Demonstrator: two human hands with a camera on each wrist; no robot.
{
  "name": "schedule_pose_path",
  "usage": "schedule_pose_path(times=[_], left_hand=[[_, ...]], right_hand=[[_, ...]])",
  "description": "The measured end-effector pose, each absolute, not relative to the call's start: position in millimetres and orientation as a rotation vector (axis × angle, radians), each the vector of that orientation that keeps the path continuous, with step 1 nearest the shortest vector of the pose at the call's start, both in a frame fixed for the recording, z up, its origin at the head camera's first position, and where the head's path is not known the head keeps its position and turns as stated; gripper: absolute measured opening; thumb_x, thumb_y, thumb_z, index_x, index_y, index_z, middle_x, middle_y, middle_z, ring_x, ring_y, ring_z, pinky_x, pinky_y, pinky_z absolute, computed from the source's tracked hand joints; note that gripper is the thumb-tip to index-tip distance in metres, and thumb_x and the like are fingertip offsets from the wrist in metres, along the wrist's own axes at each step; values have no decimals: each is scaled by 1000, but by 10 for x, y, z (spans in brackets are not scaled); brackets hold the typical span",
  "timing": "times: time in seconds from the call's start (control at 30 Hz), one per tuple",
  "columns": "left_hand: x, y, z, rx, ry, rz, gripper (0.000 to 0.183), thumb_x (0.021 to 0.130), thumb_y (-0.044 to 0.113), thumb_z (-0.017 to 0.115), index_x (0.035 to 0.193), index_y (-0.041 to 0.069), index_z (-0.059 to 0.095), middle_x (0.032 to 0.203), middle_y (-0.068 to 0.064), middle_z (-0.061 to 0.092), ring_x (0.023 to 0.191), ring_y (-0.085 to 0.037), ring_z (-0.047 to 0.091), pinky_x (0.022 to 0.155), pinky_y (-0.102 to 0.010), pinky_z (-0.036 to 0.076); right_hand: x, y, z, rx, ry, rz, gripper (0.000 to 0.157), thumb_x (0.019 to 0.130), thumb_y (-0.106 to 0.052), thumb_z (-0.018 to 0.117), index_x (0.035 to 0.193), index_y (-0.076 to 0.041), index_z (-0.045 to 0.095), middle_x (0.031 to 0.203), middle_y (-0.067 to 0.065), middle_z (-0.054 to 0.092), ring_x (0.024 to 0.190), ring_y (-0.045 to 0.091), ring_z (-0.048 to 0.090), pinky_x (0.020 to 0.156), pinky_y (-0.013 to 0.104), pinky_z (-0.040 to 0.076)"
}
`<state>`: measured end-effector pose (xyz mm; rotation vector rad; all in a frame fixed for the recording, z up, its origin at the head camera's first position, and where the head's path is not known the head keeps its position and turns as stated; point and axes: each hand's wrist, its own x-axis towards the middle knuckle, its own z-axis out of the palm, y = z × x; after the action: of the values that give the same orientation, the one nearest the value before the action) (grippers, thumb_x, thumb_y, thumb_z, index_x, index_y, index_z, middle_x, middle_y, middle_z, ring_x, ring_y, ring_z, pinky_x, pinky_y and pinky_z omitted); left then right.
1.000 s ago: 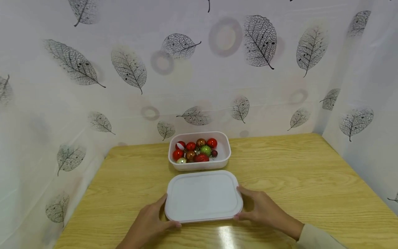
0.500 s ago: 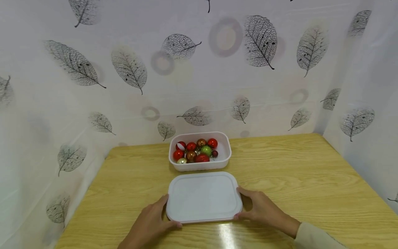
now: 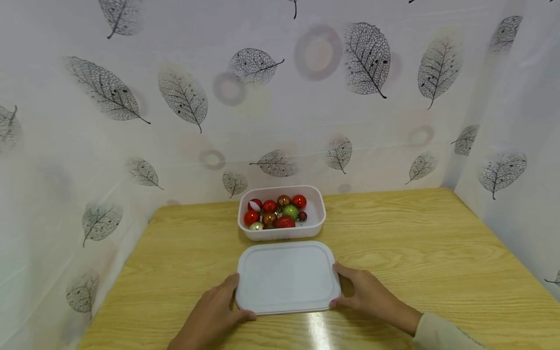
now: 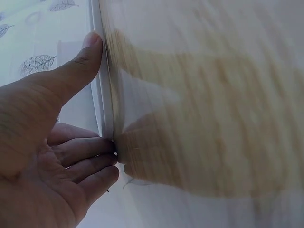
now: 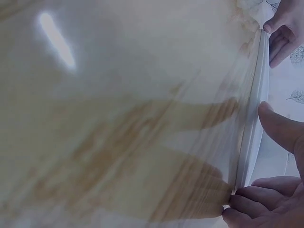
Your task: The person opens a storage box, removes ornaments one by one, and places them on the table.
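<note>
At lower centre, the left hand (image 3: pixel 213 310) and right hand (image 3: pixel 368 294) grip a white rounded-rectangular plastic lid (image 3: pixel 288 278) at its ends, between thumb and fingers. Just above, a white oblong plastic box (image 3: pixel 286 235) stands uncovered, shiny multicoloured round baubles (image 3: pixel 290 212) already inside.

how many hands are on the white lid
2: the left hand grips the left end of the white lid, the right hand its right end. No other hand shows.
</note>
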<state>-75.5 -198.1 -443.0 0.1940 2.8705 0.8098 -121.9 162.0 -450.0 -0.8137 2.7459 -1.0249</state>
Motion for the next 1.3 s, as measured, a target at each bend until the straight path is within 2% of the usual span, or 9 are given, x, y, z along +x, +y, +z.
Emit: schedule_pose_path(times=[0.1, 0.23, 0.43, 0.7, 0.83, 0.93, 1.3], left_hand=[[-750, -1980, -4425, 216, 2876, 808, 105, 70, 58, 84, 142, -9, 48, 143, -32, 50, 132, -44, 51, 107, -58, 46], [-749, -1982, -4387, 188, 2878, 821, 101, 73, 61, 80, 142, -6, 49, 142, -27, 53, 130, -39, 54, 106, -56, 47], [-843, -1989, -4272, 181, 2975, 849, 76, 89, 51, 73, 143, 2, 54, 137, -14, 62, 124, -31, 61, 102, -51, 53], [-1052, -2018, -4109, 152, 3027, 953, 60, 101, 39, 63, 140, -6, 55, 129, -25, 64, 117, -42, 63, 99, -57, 53], [-1191, -2056, -4070, 165, 3002, 1087, 52, 102, 30, 62, 139, -7, 56, 130, -26, 63, 112, -39, 67, 93, -50, 58], [-1291, -2082, -4033, 118, 2958, 1170, 52, 102, 29, 62, 139, -8, 55, 133, -26, 61, 114, -38, 66, 92, -46, 59], [-1633, -2117, -3970, -54, 2879, 1217, 50, 102, 29, 60, 137, -7, 57, 119, -21, 70, 110, -35, 69, 91, -48, 59]], right_hand=[[-1222, 1623, -4495, -823, 2756, -1013, 88, 75, -36, 89, 135, 16, 53, 134, 35, 55, 122, 47, 57, 99, 53, 52], [-1252, 1630, -4437, -822, 2771, -1019, 75, 78, -30, 88, 131, 13, 58, 129, 30, 61, 119, 45, 61, 98, 53, 53], [-1392, 1639, -4254, -757, 2794, -1127, 60, 85, -23, 83, 131, 7, 60, 129, 25, 63, 112, 44, 64, 92, 53, 58], [-1643, 1504, -4017, -867, 2829, -1225, 47, 89, -13, 79, 128, 7, 62, 125, 23, 66, 108, 37, 67, 92, 44, 60], [-1786, 1420, -3917, -889, 2816, -1262, 45, 90, -12, 78, 127, 8, 63, 124, 25, 66, 107, 38, 67, 92, 43, 60], [-1900, 1359, -3854, -898, 2806, -1276, 44, 90, -11, 78, 126, 9, 63, 123, 25, 66, 107, 39, 67, 92, 45, 59], [-2251, 1198, -3763, -861, 2779, -1270, 38, 91, -13, 76, 120, 9, 66, 116, 24, 68, 103, 38, 68, 92, 48, 59]])
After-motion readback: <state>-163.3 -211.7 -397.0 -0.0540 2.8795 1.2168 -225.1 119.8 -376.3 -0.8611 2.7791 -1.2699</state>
